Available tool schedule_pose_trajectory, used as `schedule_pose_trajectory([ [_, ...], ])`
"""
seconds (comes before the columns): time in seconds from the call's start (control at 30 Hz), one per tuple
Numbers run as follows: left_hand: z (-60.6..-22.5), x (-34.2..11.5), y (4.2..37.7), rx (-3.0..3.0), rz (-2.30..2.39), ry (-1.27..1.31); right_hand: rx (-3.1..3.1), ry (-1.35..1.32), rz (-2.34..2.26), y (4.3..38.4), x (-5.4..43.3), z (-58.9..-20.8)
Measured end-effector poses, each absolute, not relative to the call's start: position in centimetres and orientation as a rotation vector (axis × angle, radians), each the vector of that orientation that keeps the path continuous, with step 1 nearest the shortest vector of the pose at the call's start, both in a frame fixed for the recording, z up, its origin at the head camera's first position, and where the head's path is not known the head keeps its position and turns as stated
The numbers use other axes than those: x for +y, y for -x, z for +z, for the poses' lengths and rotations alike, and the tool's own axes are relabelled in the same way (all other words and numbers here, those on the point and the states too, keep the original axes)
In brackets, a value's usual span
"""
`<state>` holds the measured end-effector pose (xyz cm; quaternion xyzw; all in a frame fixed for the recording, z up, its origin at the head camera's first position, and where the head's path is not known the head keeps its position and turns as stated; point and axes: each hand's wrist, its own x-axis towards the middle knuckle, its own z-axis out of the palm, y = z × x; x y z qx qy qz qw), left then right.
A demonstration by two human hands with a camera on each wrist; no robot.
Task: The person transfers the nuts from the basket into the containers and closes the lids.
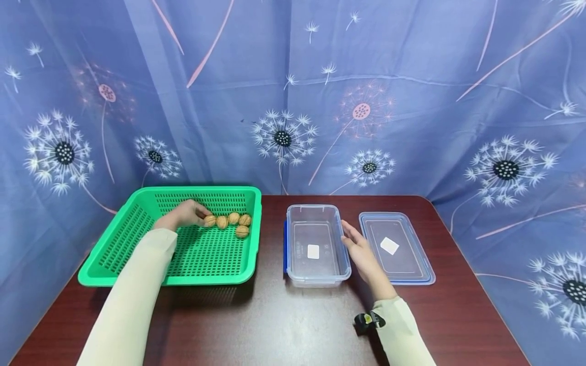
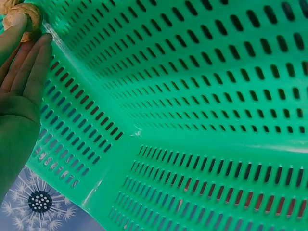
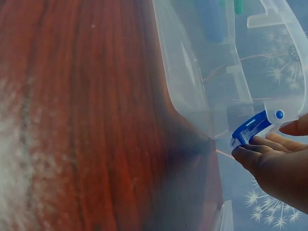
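Observation:
Several walnuts lie toward the right of a green plastic basket. My left hand reaches into the basket and pinches one walnut at the left end of the group. The left wrist view has the thumb over that walnut and the fingers beneath it. A clear plastic box, open at the top, stands right of the basket. Against its right side rests my right hand, fingers fairly straight. Close up, the right fingertips touch a blue clip on the box's side.
A clear lid with a blue edge and a white label lies right of the right hand. Another blue clip hangs on the box's left side. Behind the dark red table hangs a blue dandelion-print curtain.

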<state>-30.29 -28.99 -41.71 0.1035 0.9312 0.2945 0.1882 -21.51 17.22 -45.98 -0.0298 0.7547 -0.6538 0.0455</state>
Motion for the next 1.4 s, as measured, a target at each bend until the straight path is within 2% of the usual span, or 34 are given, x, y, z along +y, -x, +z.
schedule_pose_trajectory([
  [0.77, -39.9, -29.5, 29.4, 2.661, 1.175, -0.187, 2.298, 0.107, -2.01, 21.8, 17.2, -46.5],
  [1.4, -35.1, -25.3, 27.8, 2.634, 1.524, -0.045, 2.275, 0.067, -2.009, 21.8, 17.2, -46.4],
])
